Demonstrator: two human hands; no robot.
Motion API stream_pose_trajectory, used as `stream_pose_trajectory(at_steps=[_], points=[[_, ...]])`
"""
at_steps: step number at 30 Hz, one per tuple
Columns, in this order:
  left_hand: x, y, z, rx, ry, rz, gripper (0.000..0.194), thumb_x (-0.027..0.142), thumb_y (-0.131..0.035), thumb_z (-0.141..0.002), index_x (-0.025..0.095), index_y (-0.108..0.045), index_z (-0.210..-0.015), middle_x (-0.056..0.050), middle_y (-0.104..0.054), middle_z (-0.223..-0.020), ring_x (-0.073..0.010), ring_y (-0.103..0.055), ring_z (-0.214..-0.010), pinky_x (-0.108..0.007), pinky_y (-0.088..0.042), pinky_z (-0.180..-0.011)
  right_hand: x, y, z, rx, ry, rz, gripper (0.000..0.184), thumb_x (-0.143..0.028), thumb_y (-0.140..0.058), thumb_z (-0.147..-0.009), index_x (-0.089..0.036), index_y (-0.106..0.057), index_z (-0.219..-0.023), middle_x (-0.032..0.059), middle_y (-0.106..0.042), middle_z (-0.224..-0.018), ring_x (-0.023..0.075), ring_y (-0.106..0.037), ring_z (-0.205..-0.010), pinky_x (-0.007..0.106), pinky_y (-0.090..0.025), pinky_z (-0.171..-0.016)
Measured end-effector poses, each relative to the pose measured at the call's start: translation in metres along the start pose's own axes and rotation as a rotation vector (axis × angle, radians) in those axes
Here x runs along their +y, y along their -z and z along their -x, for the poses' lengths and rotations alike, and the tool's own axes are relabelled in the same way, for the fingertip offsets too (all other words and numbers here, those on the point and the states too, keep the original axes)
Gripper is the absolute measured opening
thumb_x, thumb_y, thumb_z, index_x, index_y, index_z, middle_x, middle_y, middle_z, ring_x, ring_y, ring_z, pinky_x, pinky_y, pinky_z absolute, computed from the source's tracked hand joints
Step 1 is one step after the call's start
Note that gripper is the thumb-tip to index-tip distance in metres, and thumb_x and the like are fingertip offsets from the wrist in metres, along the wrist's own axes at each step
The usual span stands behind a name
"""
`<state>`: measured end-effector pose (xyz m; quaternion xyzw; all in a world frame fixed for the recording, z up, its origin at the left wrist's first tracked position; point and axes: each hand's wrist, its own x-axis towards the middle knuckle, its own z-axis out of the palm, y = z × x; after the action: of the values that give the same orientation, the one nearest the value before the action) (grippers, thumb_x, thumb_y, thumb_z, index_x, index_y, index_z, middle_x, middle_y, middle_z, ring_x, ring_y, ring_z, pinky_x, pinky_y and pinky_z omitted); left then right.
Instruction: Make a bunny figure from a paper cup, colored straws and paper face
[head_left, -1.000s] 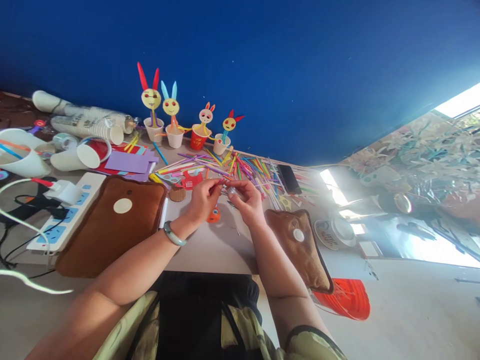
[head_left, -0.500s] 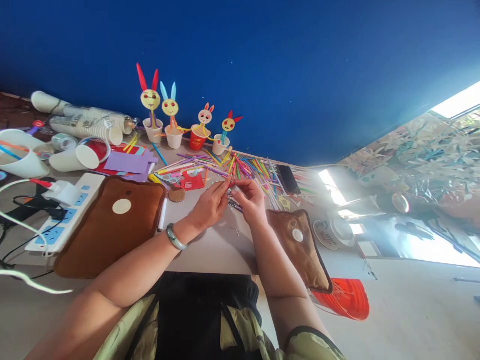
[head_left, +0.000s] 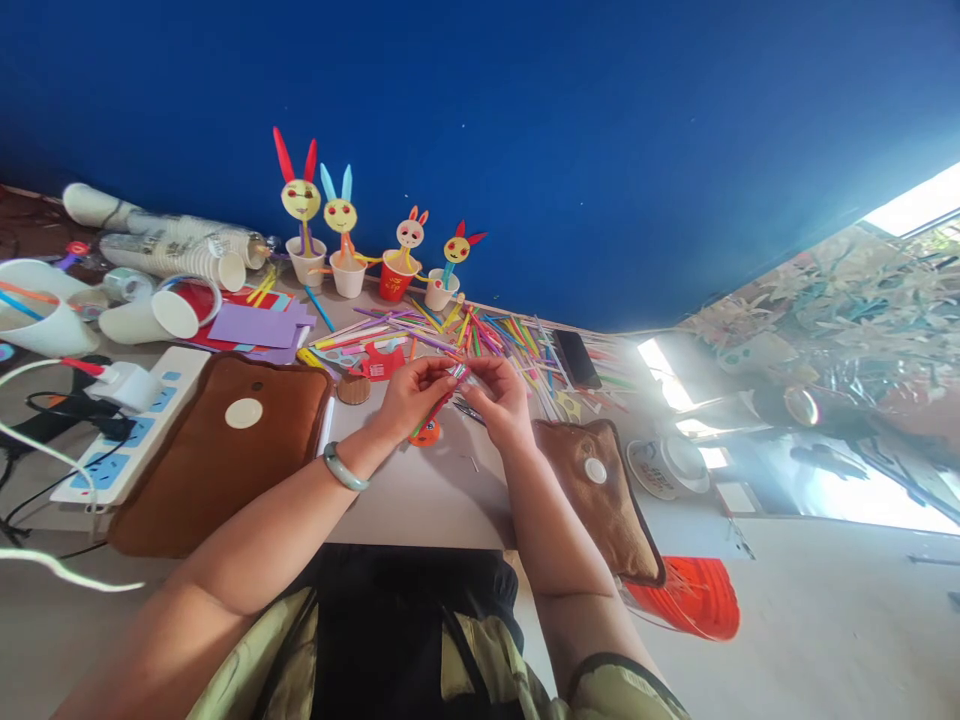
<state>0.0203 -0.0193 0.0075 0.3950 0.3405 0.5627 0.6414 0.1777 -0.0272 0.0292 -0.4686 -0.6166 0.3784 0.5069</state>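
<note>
My left hand [head_left: 415, 398] is closed round a small bundle of thin red and green straws [head_left: 439, 405], whose pale ends show at the fingertips. An orange round piece [head_left: 426, 432] with a small eye-like mark shows below the bundle; whether it is joined to it, I cannot tell. Fingertips of my right hand [head_left: 502, 400] pinch at the upper end, meeting the left fingers; what exactly they grip is partly hidden. Under the right hand, scissors [head_left: 469, 410] lie partly covered. Close by are a red paper cut-out [head_left: 382, 362] and a wooden disc [head_left: 353, 389].
Loose coloured straws [head_left: 517, 340] spread behind my hands, beside a phone [head_left: 576, 358]. Several rabbit-faced paper cups [head_left: 395, 275] line the blue wall. Brown hot-water bags [head_left: 187, 450] flank the work area, with a power strip [head_left: 105, 465] at left and a red bucket [head_left: 701, 598] at right.
My left hand has turned and shifted slightly left, away from the right hand. The red and green straws and the orange piece have come into sight below the fingers.
</note>
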Motion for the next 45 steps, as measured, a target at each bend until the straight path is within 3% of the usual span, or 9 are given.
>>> stream_pose_trajectory(at_steps=[6,10,14,24,30,33,38,45], points=[[0.015,0.000,0.005,-0.090,0.166,0.109,0.044,0.030,-0.091,-0.060,0.015,-0.074,-0.098,-0.001,-0.071,-0.080,-0.0113,-0.064,-0.066,-0.026,-0.052,-0.065,-0.003,0.001,-0.001,-0.056,-0.010,-0.007,0.049,-0.055,-0.084,-0.072,-0.026,-0.063,-0.106,0.0063,-0.073,-0.107,0.0242,-0.069,-0.103,0.042,-0.057,-0.094],[0.019,0.001,0.006,-0.113,0.210,0.120,0.039,0.027,-0.091,-0.059,0.014,-0.075,-0.092,-0.001,-0.069,-0.075,-0.0120,-0.063,-0.064,-0.028,-0.051,-0.065,-0.003,0.003,-0.001,-0.071,-0.005,-0.007,0.048,-0.050,-0.085,-0.072,-0.026,-0.062,-0.106,0.0069,-0.071,-0.113,0.0247,-0.068,-0.110,0.043,-0.054,-0.100],[0.017,0.001,0.004,-0.141,0.221,0.173,0.033,0.026,-0.090,-0.061,0.014,-0.073,-0.087,0.000,-0.067,-0.074,-0.0114,-0.062,-0.064,-0.028,-0.051,-0.065,0.000,0.005,-0.002,-0.053,-0.017,0.030,0.048,-0.048,-0.085,-0.071,-0.026,-0.061,-0.107,0.0059,-0.070,-0.109,0.0241,-0.067,-0.106,0.043,-0.054,-0.098],[0.007,0.001,0.000,-0.051,0.189,0.200,0.037,0.033,-0.094,-0.057,0.014,-0.070,-0.078,0.000,-0.068,-0.067,-0.0113,-0.063,-0.062,-0.027,-0.050,-0.065,-0.002,0.001,-0.001,-0.049,0.000,0.075,0.043,-0.040,-0.084,-0.071,-0.025,-0.059,-0.103,0.0055,-0.069,-0.107,0.0218,-0.067,-0.099,0.040,-0.055,-0.092],[0.002,0.000,-0.002,0.023,0.173,0.215,0.037,0.031,-0.092,-0.058,0.014,-0.069,-0.080,0.000,-0.068,-0.068,-0.0111,-0.063,-0.063,-0.027,-0.050,-0.066,-0.004,0.000,0.000,-0.026,0.039,0.213,0.030,-0.039,-0.079,-0.074,-0.024,-0.052,-0.072,0.0079,-0.072,-0.109,0.0238,-0.067,-0.101,0.041,-0.052,-0.092],[0.000,-0.001,-0.003,0.045,0.153,0.197,0.036,0.031,-0.090,-0.059,0.014,-0.069,-0.081,0.000,-0.068,-0.069,-0.0108,-0.062,-0.063,-0.026,-0.050,-0.065,-0.004,0.001,0.000,-0.016,0.063,0.258,0.029,-0.037,-0.076,-0.075,-0.024,-0.051,-0.068,0.0080,-0.073,-0.109,0.0245,-0.066,-0.102,0.041,-0.051,-0.090],[-0.001,0.000,-0.005,0.186,0.059,0.160,0.029,0.029,-0.084,-0.065,0.015,-0.065,-0.082,0.003,-0.064,-0.069,-0.0099,-0.061,-0.063,-0.026,-0.052,-0.065,-0.003,0.004,0.001,-0.066,0.053,0.048,0.034,-0.040,-0.075,-0.077,-0.024,-0.047,-0.066,0.0049,-0.074,-0.110,0.0246,-0.069,-0.103,0.042,-0.051,-0.094],[0.003,0.006,-0.010,0.175,0.048,0.130,0.028,0.027,-0.083,-0.067,0.016,-0.062,-0.083,0.003,-0.064,-0.071,-0.0095,-0.063,-0.063,-0.026,-0.053,-0.066,-0.001,0.006,-0.002,-0.070,-0.005,-0.001,0.034,-0.047,-0.078,-0.075,-0.024,-0.053,-0.070,0.0050,-0.074,-0.110,0.0254,-0.067,-0.107,0.042,-0.051,-0.094]])
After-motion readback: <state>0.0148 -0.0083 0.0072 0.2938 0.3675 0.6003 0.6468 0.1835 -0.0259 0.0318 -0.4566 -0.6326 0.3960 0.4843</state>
